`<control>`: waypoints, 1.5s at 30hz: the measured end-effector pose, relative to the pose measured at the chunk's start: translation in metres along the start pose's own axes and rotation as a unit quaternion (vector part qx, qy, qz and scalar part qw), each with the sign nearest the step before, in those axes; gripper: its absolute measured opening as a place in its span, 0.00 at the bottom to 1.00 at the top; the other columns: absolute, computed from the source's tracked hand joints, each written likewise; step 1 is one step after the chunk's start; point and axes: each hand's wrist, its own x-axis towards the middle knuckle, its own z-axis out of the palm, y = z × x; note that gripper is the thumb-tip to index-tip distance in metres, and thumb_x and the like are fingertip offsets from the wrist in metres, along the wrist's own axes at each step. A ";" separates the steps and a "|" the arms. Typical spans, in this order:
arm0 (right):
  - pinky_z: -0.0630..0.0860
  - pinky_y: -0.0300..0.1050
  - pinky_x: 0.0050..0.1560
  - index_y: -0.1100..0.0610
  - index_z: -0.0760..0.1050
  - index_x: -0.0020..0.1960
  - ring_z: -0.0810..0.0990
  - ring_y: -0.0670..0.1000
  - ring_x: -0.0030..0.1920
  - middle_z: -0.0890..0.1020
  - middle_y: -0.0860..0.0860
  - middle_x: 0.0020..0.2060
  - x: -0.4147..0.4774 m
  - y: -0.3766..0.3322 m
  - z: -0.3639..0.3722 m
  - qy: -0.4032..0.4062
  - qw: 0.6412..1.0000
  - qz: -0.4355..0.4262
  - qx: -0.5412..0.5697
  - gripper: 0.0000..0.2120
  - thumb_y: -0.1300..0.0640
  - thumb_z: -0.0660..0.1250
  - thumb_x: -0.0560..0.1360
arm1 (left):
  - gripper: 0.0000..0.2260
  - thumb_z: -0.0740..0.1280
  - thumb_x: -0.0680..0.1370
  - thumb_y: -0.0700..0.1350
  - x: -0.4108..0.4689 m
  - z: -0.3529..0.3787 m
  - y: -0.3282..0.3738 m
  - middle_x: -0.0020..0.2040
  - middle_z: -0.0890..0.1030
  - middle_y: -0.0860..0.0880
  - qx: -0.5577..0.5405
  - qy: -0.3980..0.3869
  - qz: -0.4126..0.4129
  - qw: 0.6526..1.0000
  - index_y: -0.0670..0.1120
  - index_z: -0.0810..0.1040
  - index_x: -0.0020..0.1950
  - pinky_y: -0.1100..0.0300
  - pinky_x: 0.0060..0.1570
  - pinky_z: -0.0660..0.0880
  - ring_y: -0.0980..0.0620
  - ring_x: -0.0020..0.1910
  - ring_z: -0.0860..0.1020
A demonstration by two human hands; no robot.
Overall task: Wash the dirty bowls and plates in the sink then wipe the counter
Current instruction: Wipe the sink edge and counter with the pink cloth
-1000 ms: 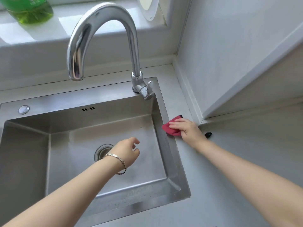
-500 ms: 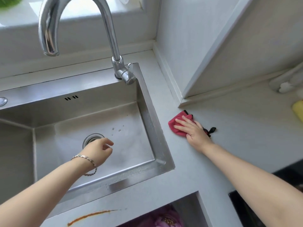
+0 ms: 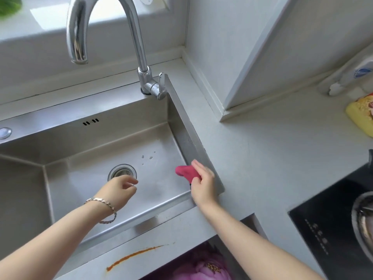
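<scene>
Your right hand (image 3: 203, 182) holds a bunched red cloth (image 3: 185, 172) pinched between thumb and fingers, just inside the right wall of the sink (image 3: 189, 146), so the cloth hangs over the basin. Your left hand (image 3: 117, 188) hovers above the basin beside the drain (image 3: 122, 172), fingers loosely curled, holding nothing. An orange streak (image 3: 133, 256) lies on the surface (image 3: 262, 158) in front of the sink. The tap (image 3: 129, 27) arches over the basin.
</scene>
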 end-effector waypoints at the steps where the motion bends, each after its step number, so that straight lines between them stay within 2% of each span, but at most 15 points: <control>1: 0.63 0.44 0.70 0.62 0.76 0.62 0.72 0.53 0.63 0.78 0.56 0.60 0.021 -0.006 -0.002 0.019 1.000 -0.012 0.008 0.25 0.67 0.52 0.69 | 0.10 0.62 0.77 0.40 0.000 -0.003 -0.006 0.50 0.79 0.49 0.004 0.000 0.001 1.000 0.46 0.77 0.57 0.64 0.46 0.68 0.50 0.46 0.77; 3: 0.63 0.46 0.70 0.66 0.76 0.60 0.73 0.60 0.63 0.78 0.61 0.59 0.067 -0.019 -0.009 0.012 0.998 -0.049 -0.025 0.24 0.69 0.52 0.68 | 0.10 0.62 0.77 0.40 0.000 -0.008 -0.017 0.51 0.80 0.48 0.008 0.003 -0.004 1.000 0.46 0.77 0.57 0.64 0.46 0.67 0.50 0.47 0.77; 6: 0.53 0.34 0.67 0.62 0.73 0.65 0.64 0.57 0.68 0.73 0.57 0.65 0.119 -0.033 -0.020 -0.083 0.983 -0.090 -0.134 0.25 0.74 0.52 0.72 | 0.09 0.62 0.77 0.41 0.001 -0.011 -0.034 0.49 0.80 0.48 0.007 0.000 -0.017 1.000 0.47 0.77 0.56 0.63 0.45 0.68 0.48 0.48 0.78; 10: 0.51 0.32 0.65 0.62 0.77 0.61 0.65 0.57 0.67 0.72 0.55 0.67 0.117 -0.008 -0.034 -0.161 0.950 -0.151 -0.223 0.24 0.64 0.49 0.72 | 0.09 0.63 0.77 0.40 0.000 -0.011 -0.049 0.49 0.80 0.48 0.012 -0.009 -0.018 1.000 0.47 0.77 0.55 0.63 0.45 0.67 0.49 0.47 0.78; 13: 0.55 0.30 0.64 0.63 0.81 0.54 0.71 0.59 0.62 0.78 0.56 0.61 0.076 0.031 -0.067 -0.143 0.951 -0.158 -0.224 0.23 0.71 0.52 0.68 | 0.09 0.62 0.77 0.41 -0.001 -0.011 -0.052 0.49 0.80 0.49 0.024 -0.027 -0.016 0.999 0.47 0.77 0.56 0.63 0.45 0.68 0.49 0.47 0.78; 15: 0.58 0.30 0.66 0.62 0.82 0.52 0.71 0.55 0.61 0.78 0.52 0.59 0.047 0.060 -0.093 -0.103 0.959 -0.138 -0.224 0.24 0.79 0.55 0.67 | 0.09 0.62 0.77 0.41 0.000 -0.013 -0.051 0.51 0.80 0.49 0.039 -0.036 -0.009 0.999 0.48 0.77 0.56 0.63 0.43 0.68 0.49 0.46 0.78; 17: 0.59 0.30 0.66 0.61 0.83 0.51 0.70 0.51 0.60 0.77 0.45 0.57 0.021 0.081 -0.110 -0.046 0.971 -0.092 -0.218 0.26 0.81 0.55 0.66 | 0.09 0.62 0.77 0.41 0.001 -0.014 -0.049 0.51 0.80 0.48 0.039 -0.040 0.002 0.998 0.47 0.77 0.55 0.62 0.43 0.68 0.49 0.46 0.77; 20: 0.55 0.19 0.60 0.61 0.83 0.49 0.70 0.45 0.59 0.76 0.43 0.55 -0.017 0.090 -0.108 0.017 0.983 -0.022 -0.181 0.25 0.81 0.54 0.67 | 0.09 0.63 0.77 0.40 0.000 -0.013 -0.042 0.51 0.81 0.47 0.035 -0.045 0.014 0.998 0.46 0.78 0.56 0.62 0.44 0.67 0.49 0.46 0.76; 23: 0.58 0.18 0.58 0.58 0.84 0.45 0.69 0.34 0.56 0.78 0.43 0.54 -0.047 0.093 -0.094 -0.018 0.990 0.000 -0.141 0.25 0.80 0.55 0.67 | 0.10 0.62 0.77 0.40 -0.003 -0.008 -0.034 0.54 0.80 0.47 0.054 -0.055 0.025 0.997 0.45 0.77 0.58 0.62 0.44 0.67 0.49 0.45 0.76; 26: 0.61 0.18 0.56 0.62 0.83 0.49 0.71 0.44 0.57 0.79 0.49 0.55 -0.037 0.086 -0.106 -0.042 0.992 0.026 -0.119 0.25 0.81 0.53 0.67 | 0.12 0.61 0.77 0.40 -0.007 -0.002 -0.030 0.55 0.80 0.46 0.078 -0.066 0.023 0.994 0.45 0.76 0.59 0.63 0.45 0.68 0.49 0.45 0.76; 28: 0.58 0.25 0.64 0.64 0.78 0.58 0.69 0.49 0.63 0.77 0.52 0.60 -0.010 0.087 -0.123 0.027 0.990 0.065 -0.122 0.27 0.80 0.52 0.68 | 0.12 0.61 0.77 0.40 -0.010 0.002 -0.028 0.55 0.80 0.46 0.075 -0.068 0.017 0.995 0.44 0.76 0.60 0.63 0.45 0.69 0.49 0.46 0.76; 31: 0.51 0.41 0.73 0.60 0.69 0.69 0.60 0.54 0.72 0.69 0.53 0.70 0.013 0.090 -0.135 0.107 0.977 0.118 -0.141 0.28 0.75 0.53 0.72 | 0.11 0.61 0.78 0.41 -0.018 0.003 -0.028 0.52 0.79 0.48 0.052 -0.049 0.010 0.997 0.45 0.76 0.59 0.63 0.41 0.70 0.50 0.45 0.76; 35: 0.49 0.43 0.72 0.53 0.64 0.72 0.56 0.54 0.71 0.62 0.47 0.73 -0.019 0.088 -0.110 0.071 0.977 0.080 -0.185 0.27 0.67 0.57 0.75 | 0.10 0.62 0.77 0.40 -0.034 0.001 -0.038 0.51 0.79 0.47 0.004 -0.021 -0.015 1.000 0.45 0.77 0.58 0.63 0.45 0.67 0.50 0.45 0.75; 39: 0.52 0.47 0.71 0.54 0.67 0.70 0.59 0.58 0.69 0.64 0.50 0.73 -0.061 0.089 -0.076 0.052 0.979 0.055 -0.188 0.29 0.59 0.52 0.69 | 0.09 0.63 0.77 0.40 -0.051 -0.005 -0.058 0.52 0.80 0.46 -0.043 -0.005 -0.041 0.998 0.46 0.78 0.56 0.62 0.47 0.66 0.50 0.47 0.76; 45: 0.59 0.53 0.68 0.54 0.66 0.71 0.61 0.59 0.69 0.62 0.52 0.73 -0.107 0.059 -0.001 0.039 0.970 0.036 -0.237 0.32 0.61 0.50 0.67 | 0.07 0.64 0.76 0.39 -0.077 -0.030 -0.108 0.51 0.82 0.47 -0.100 0.004 -0.062 0.993 0.50 0.77 0.50 0.53 0.55 0.73 0.47 0.51 0.78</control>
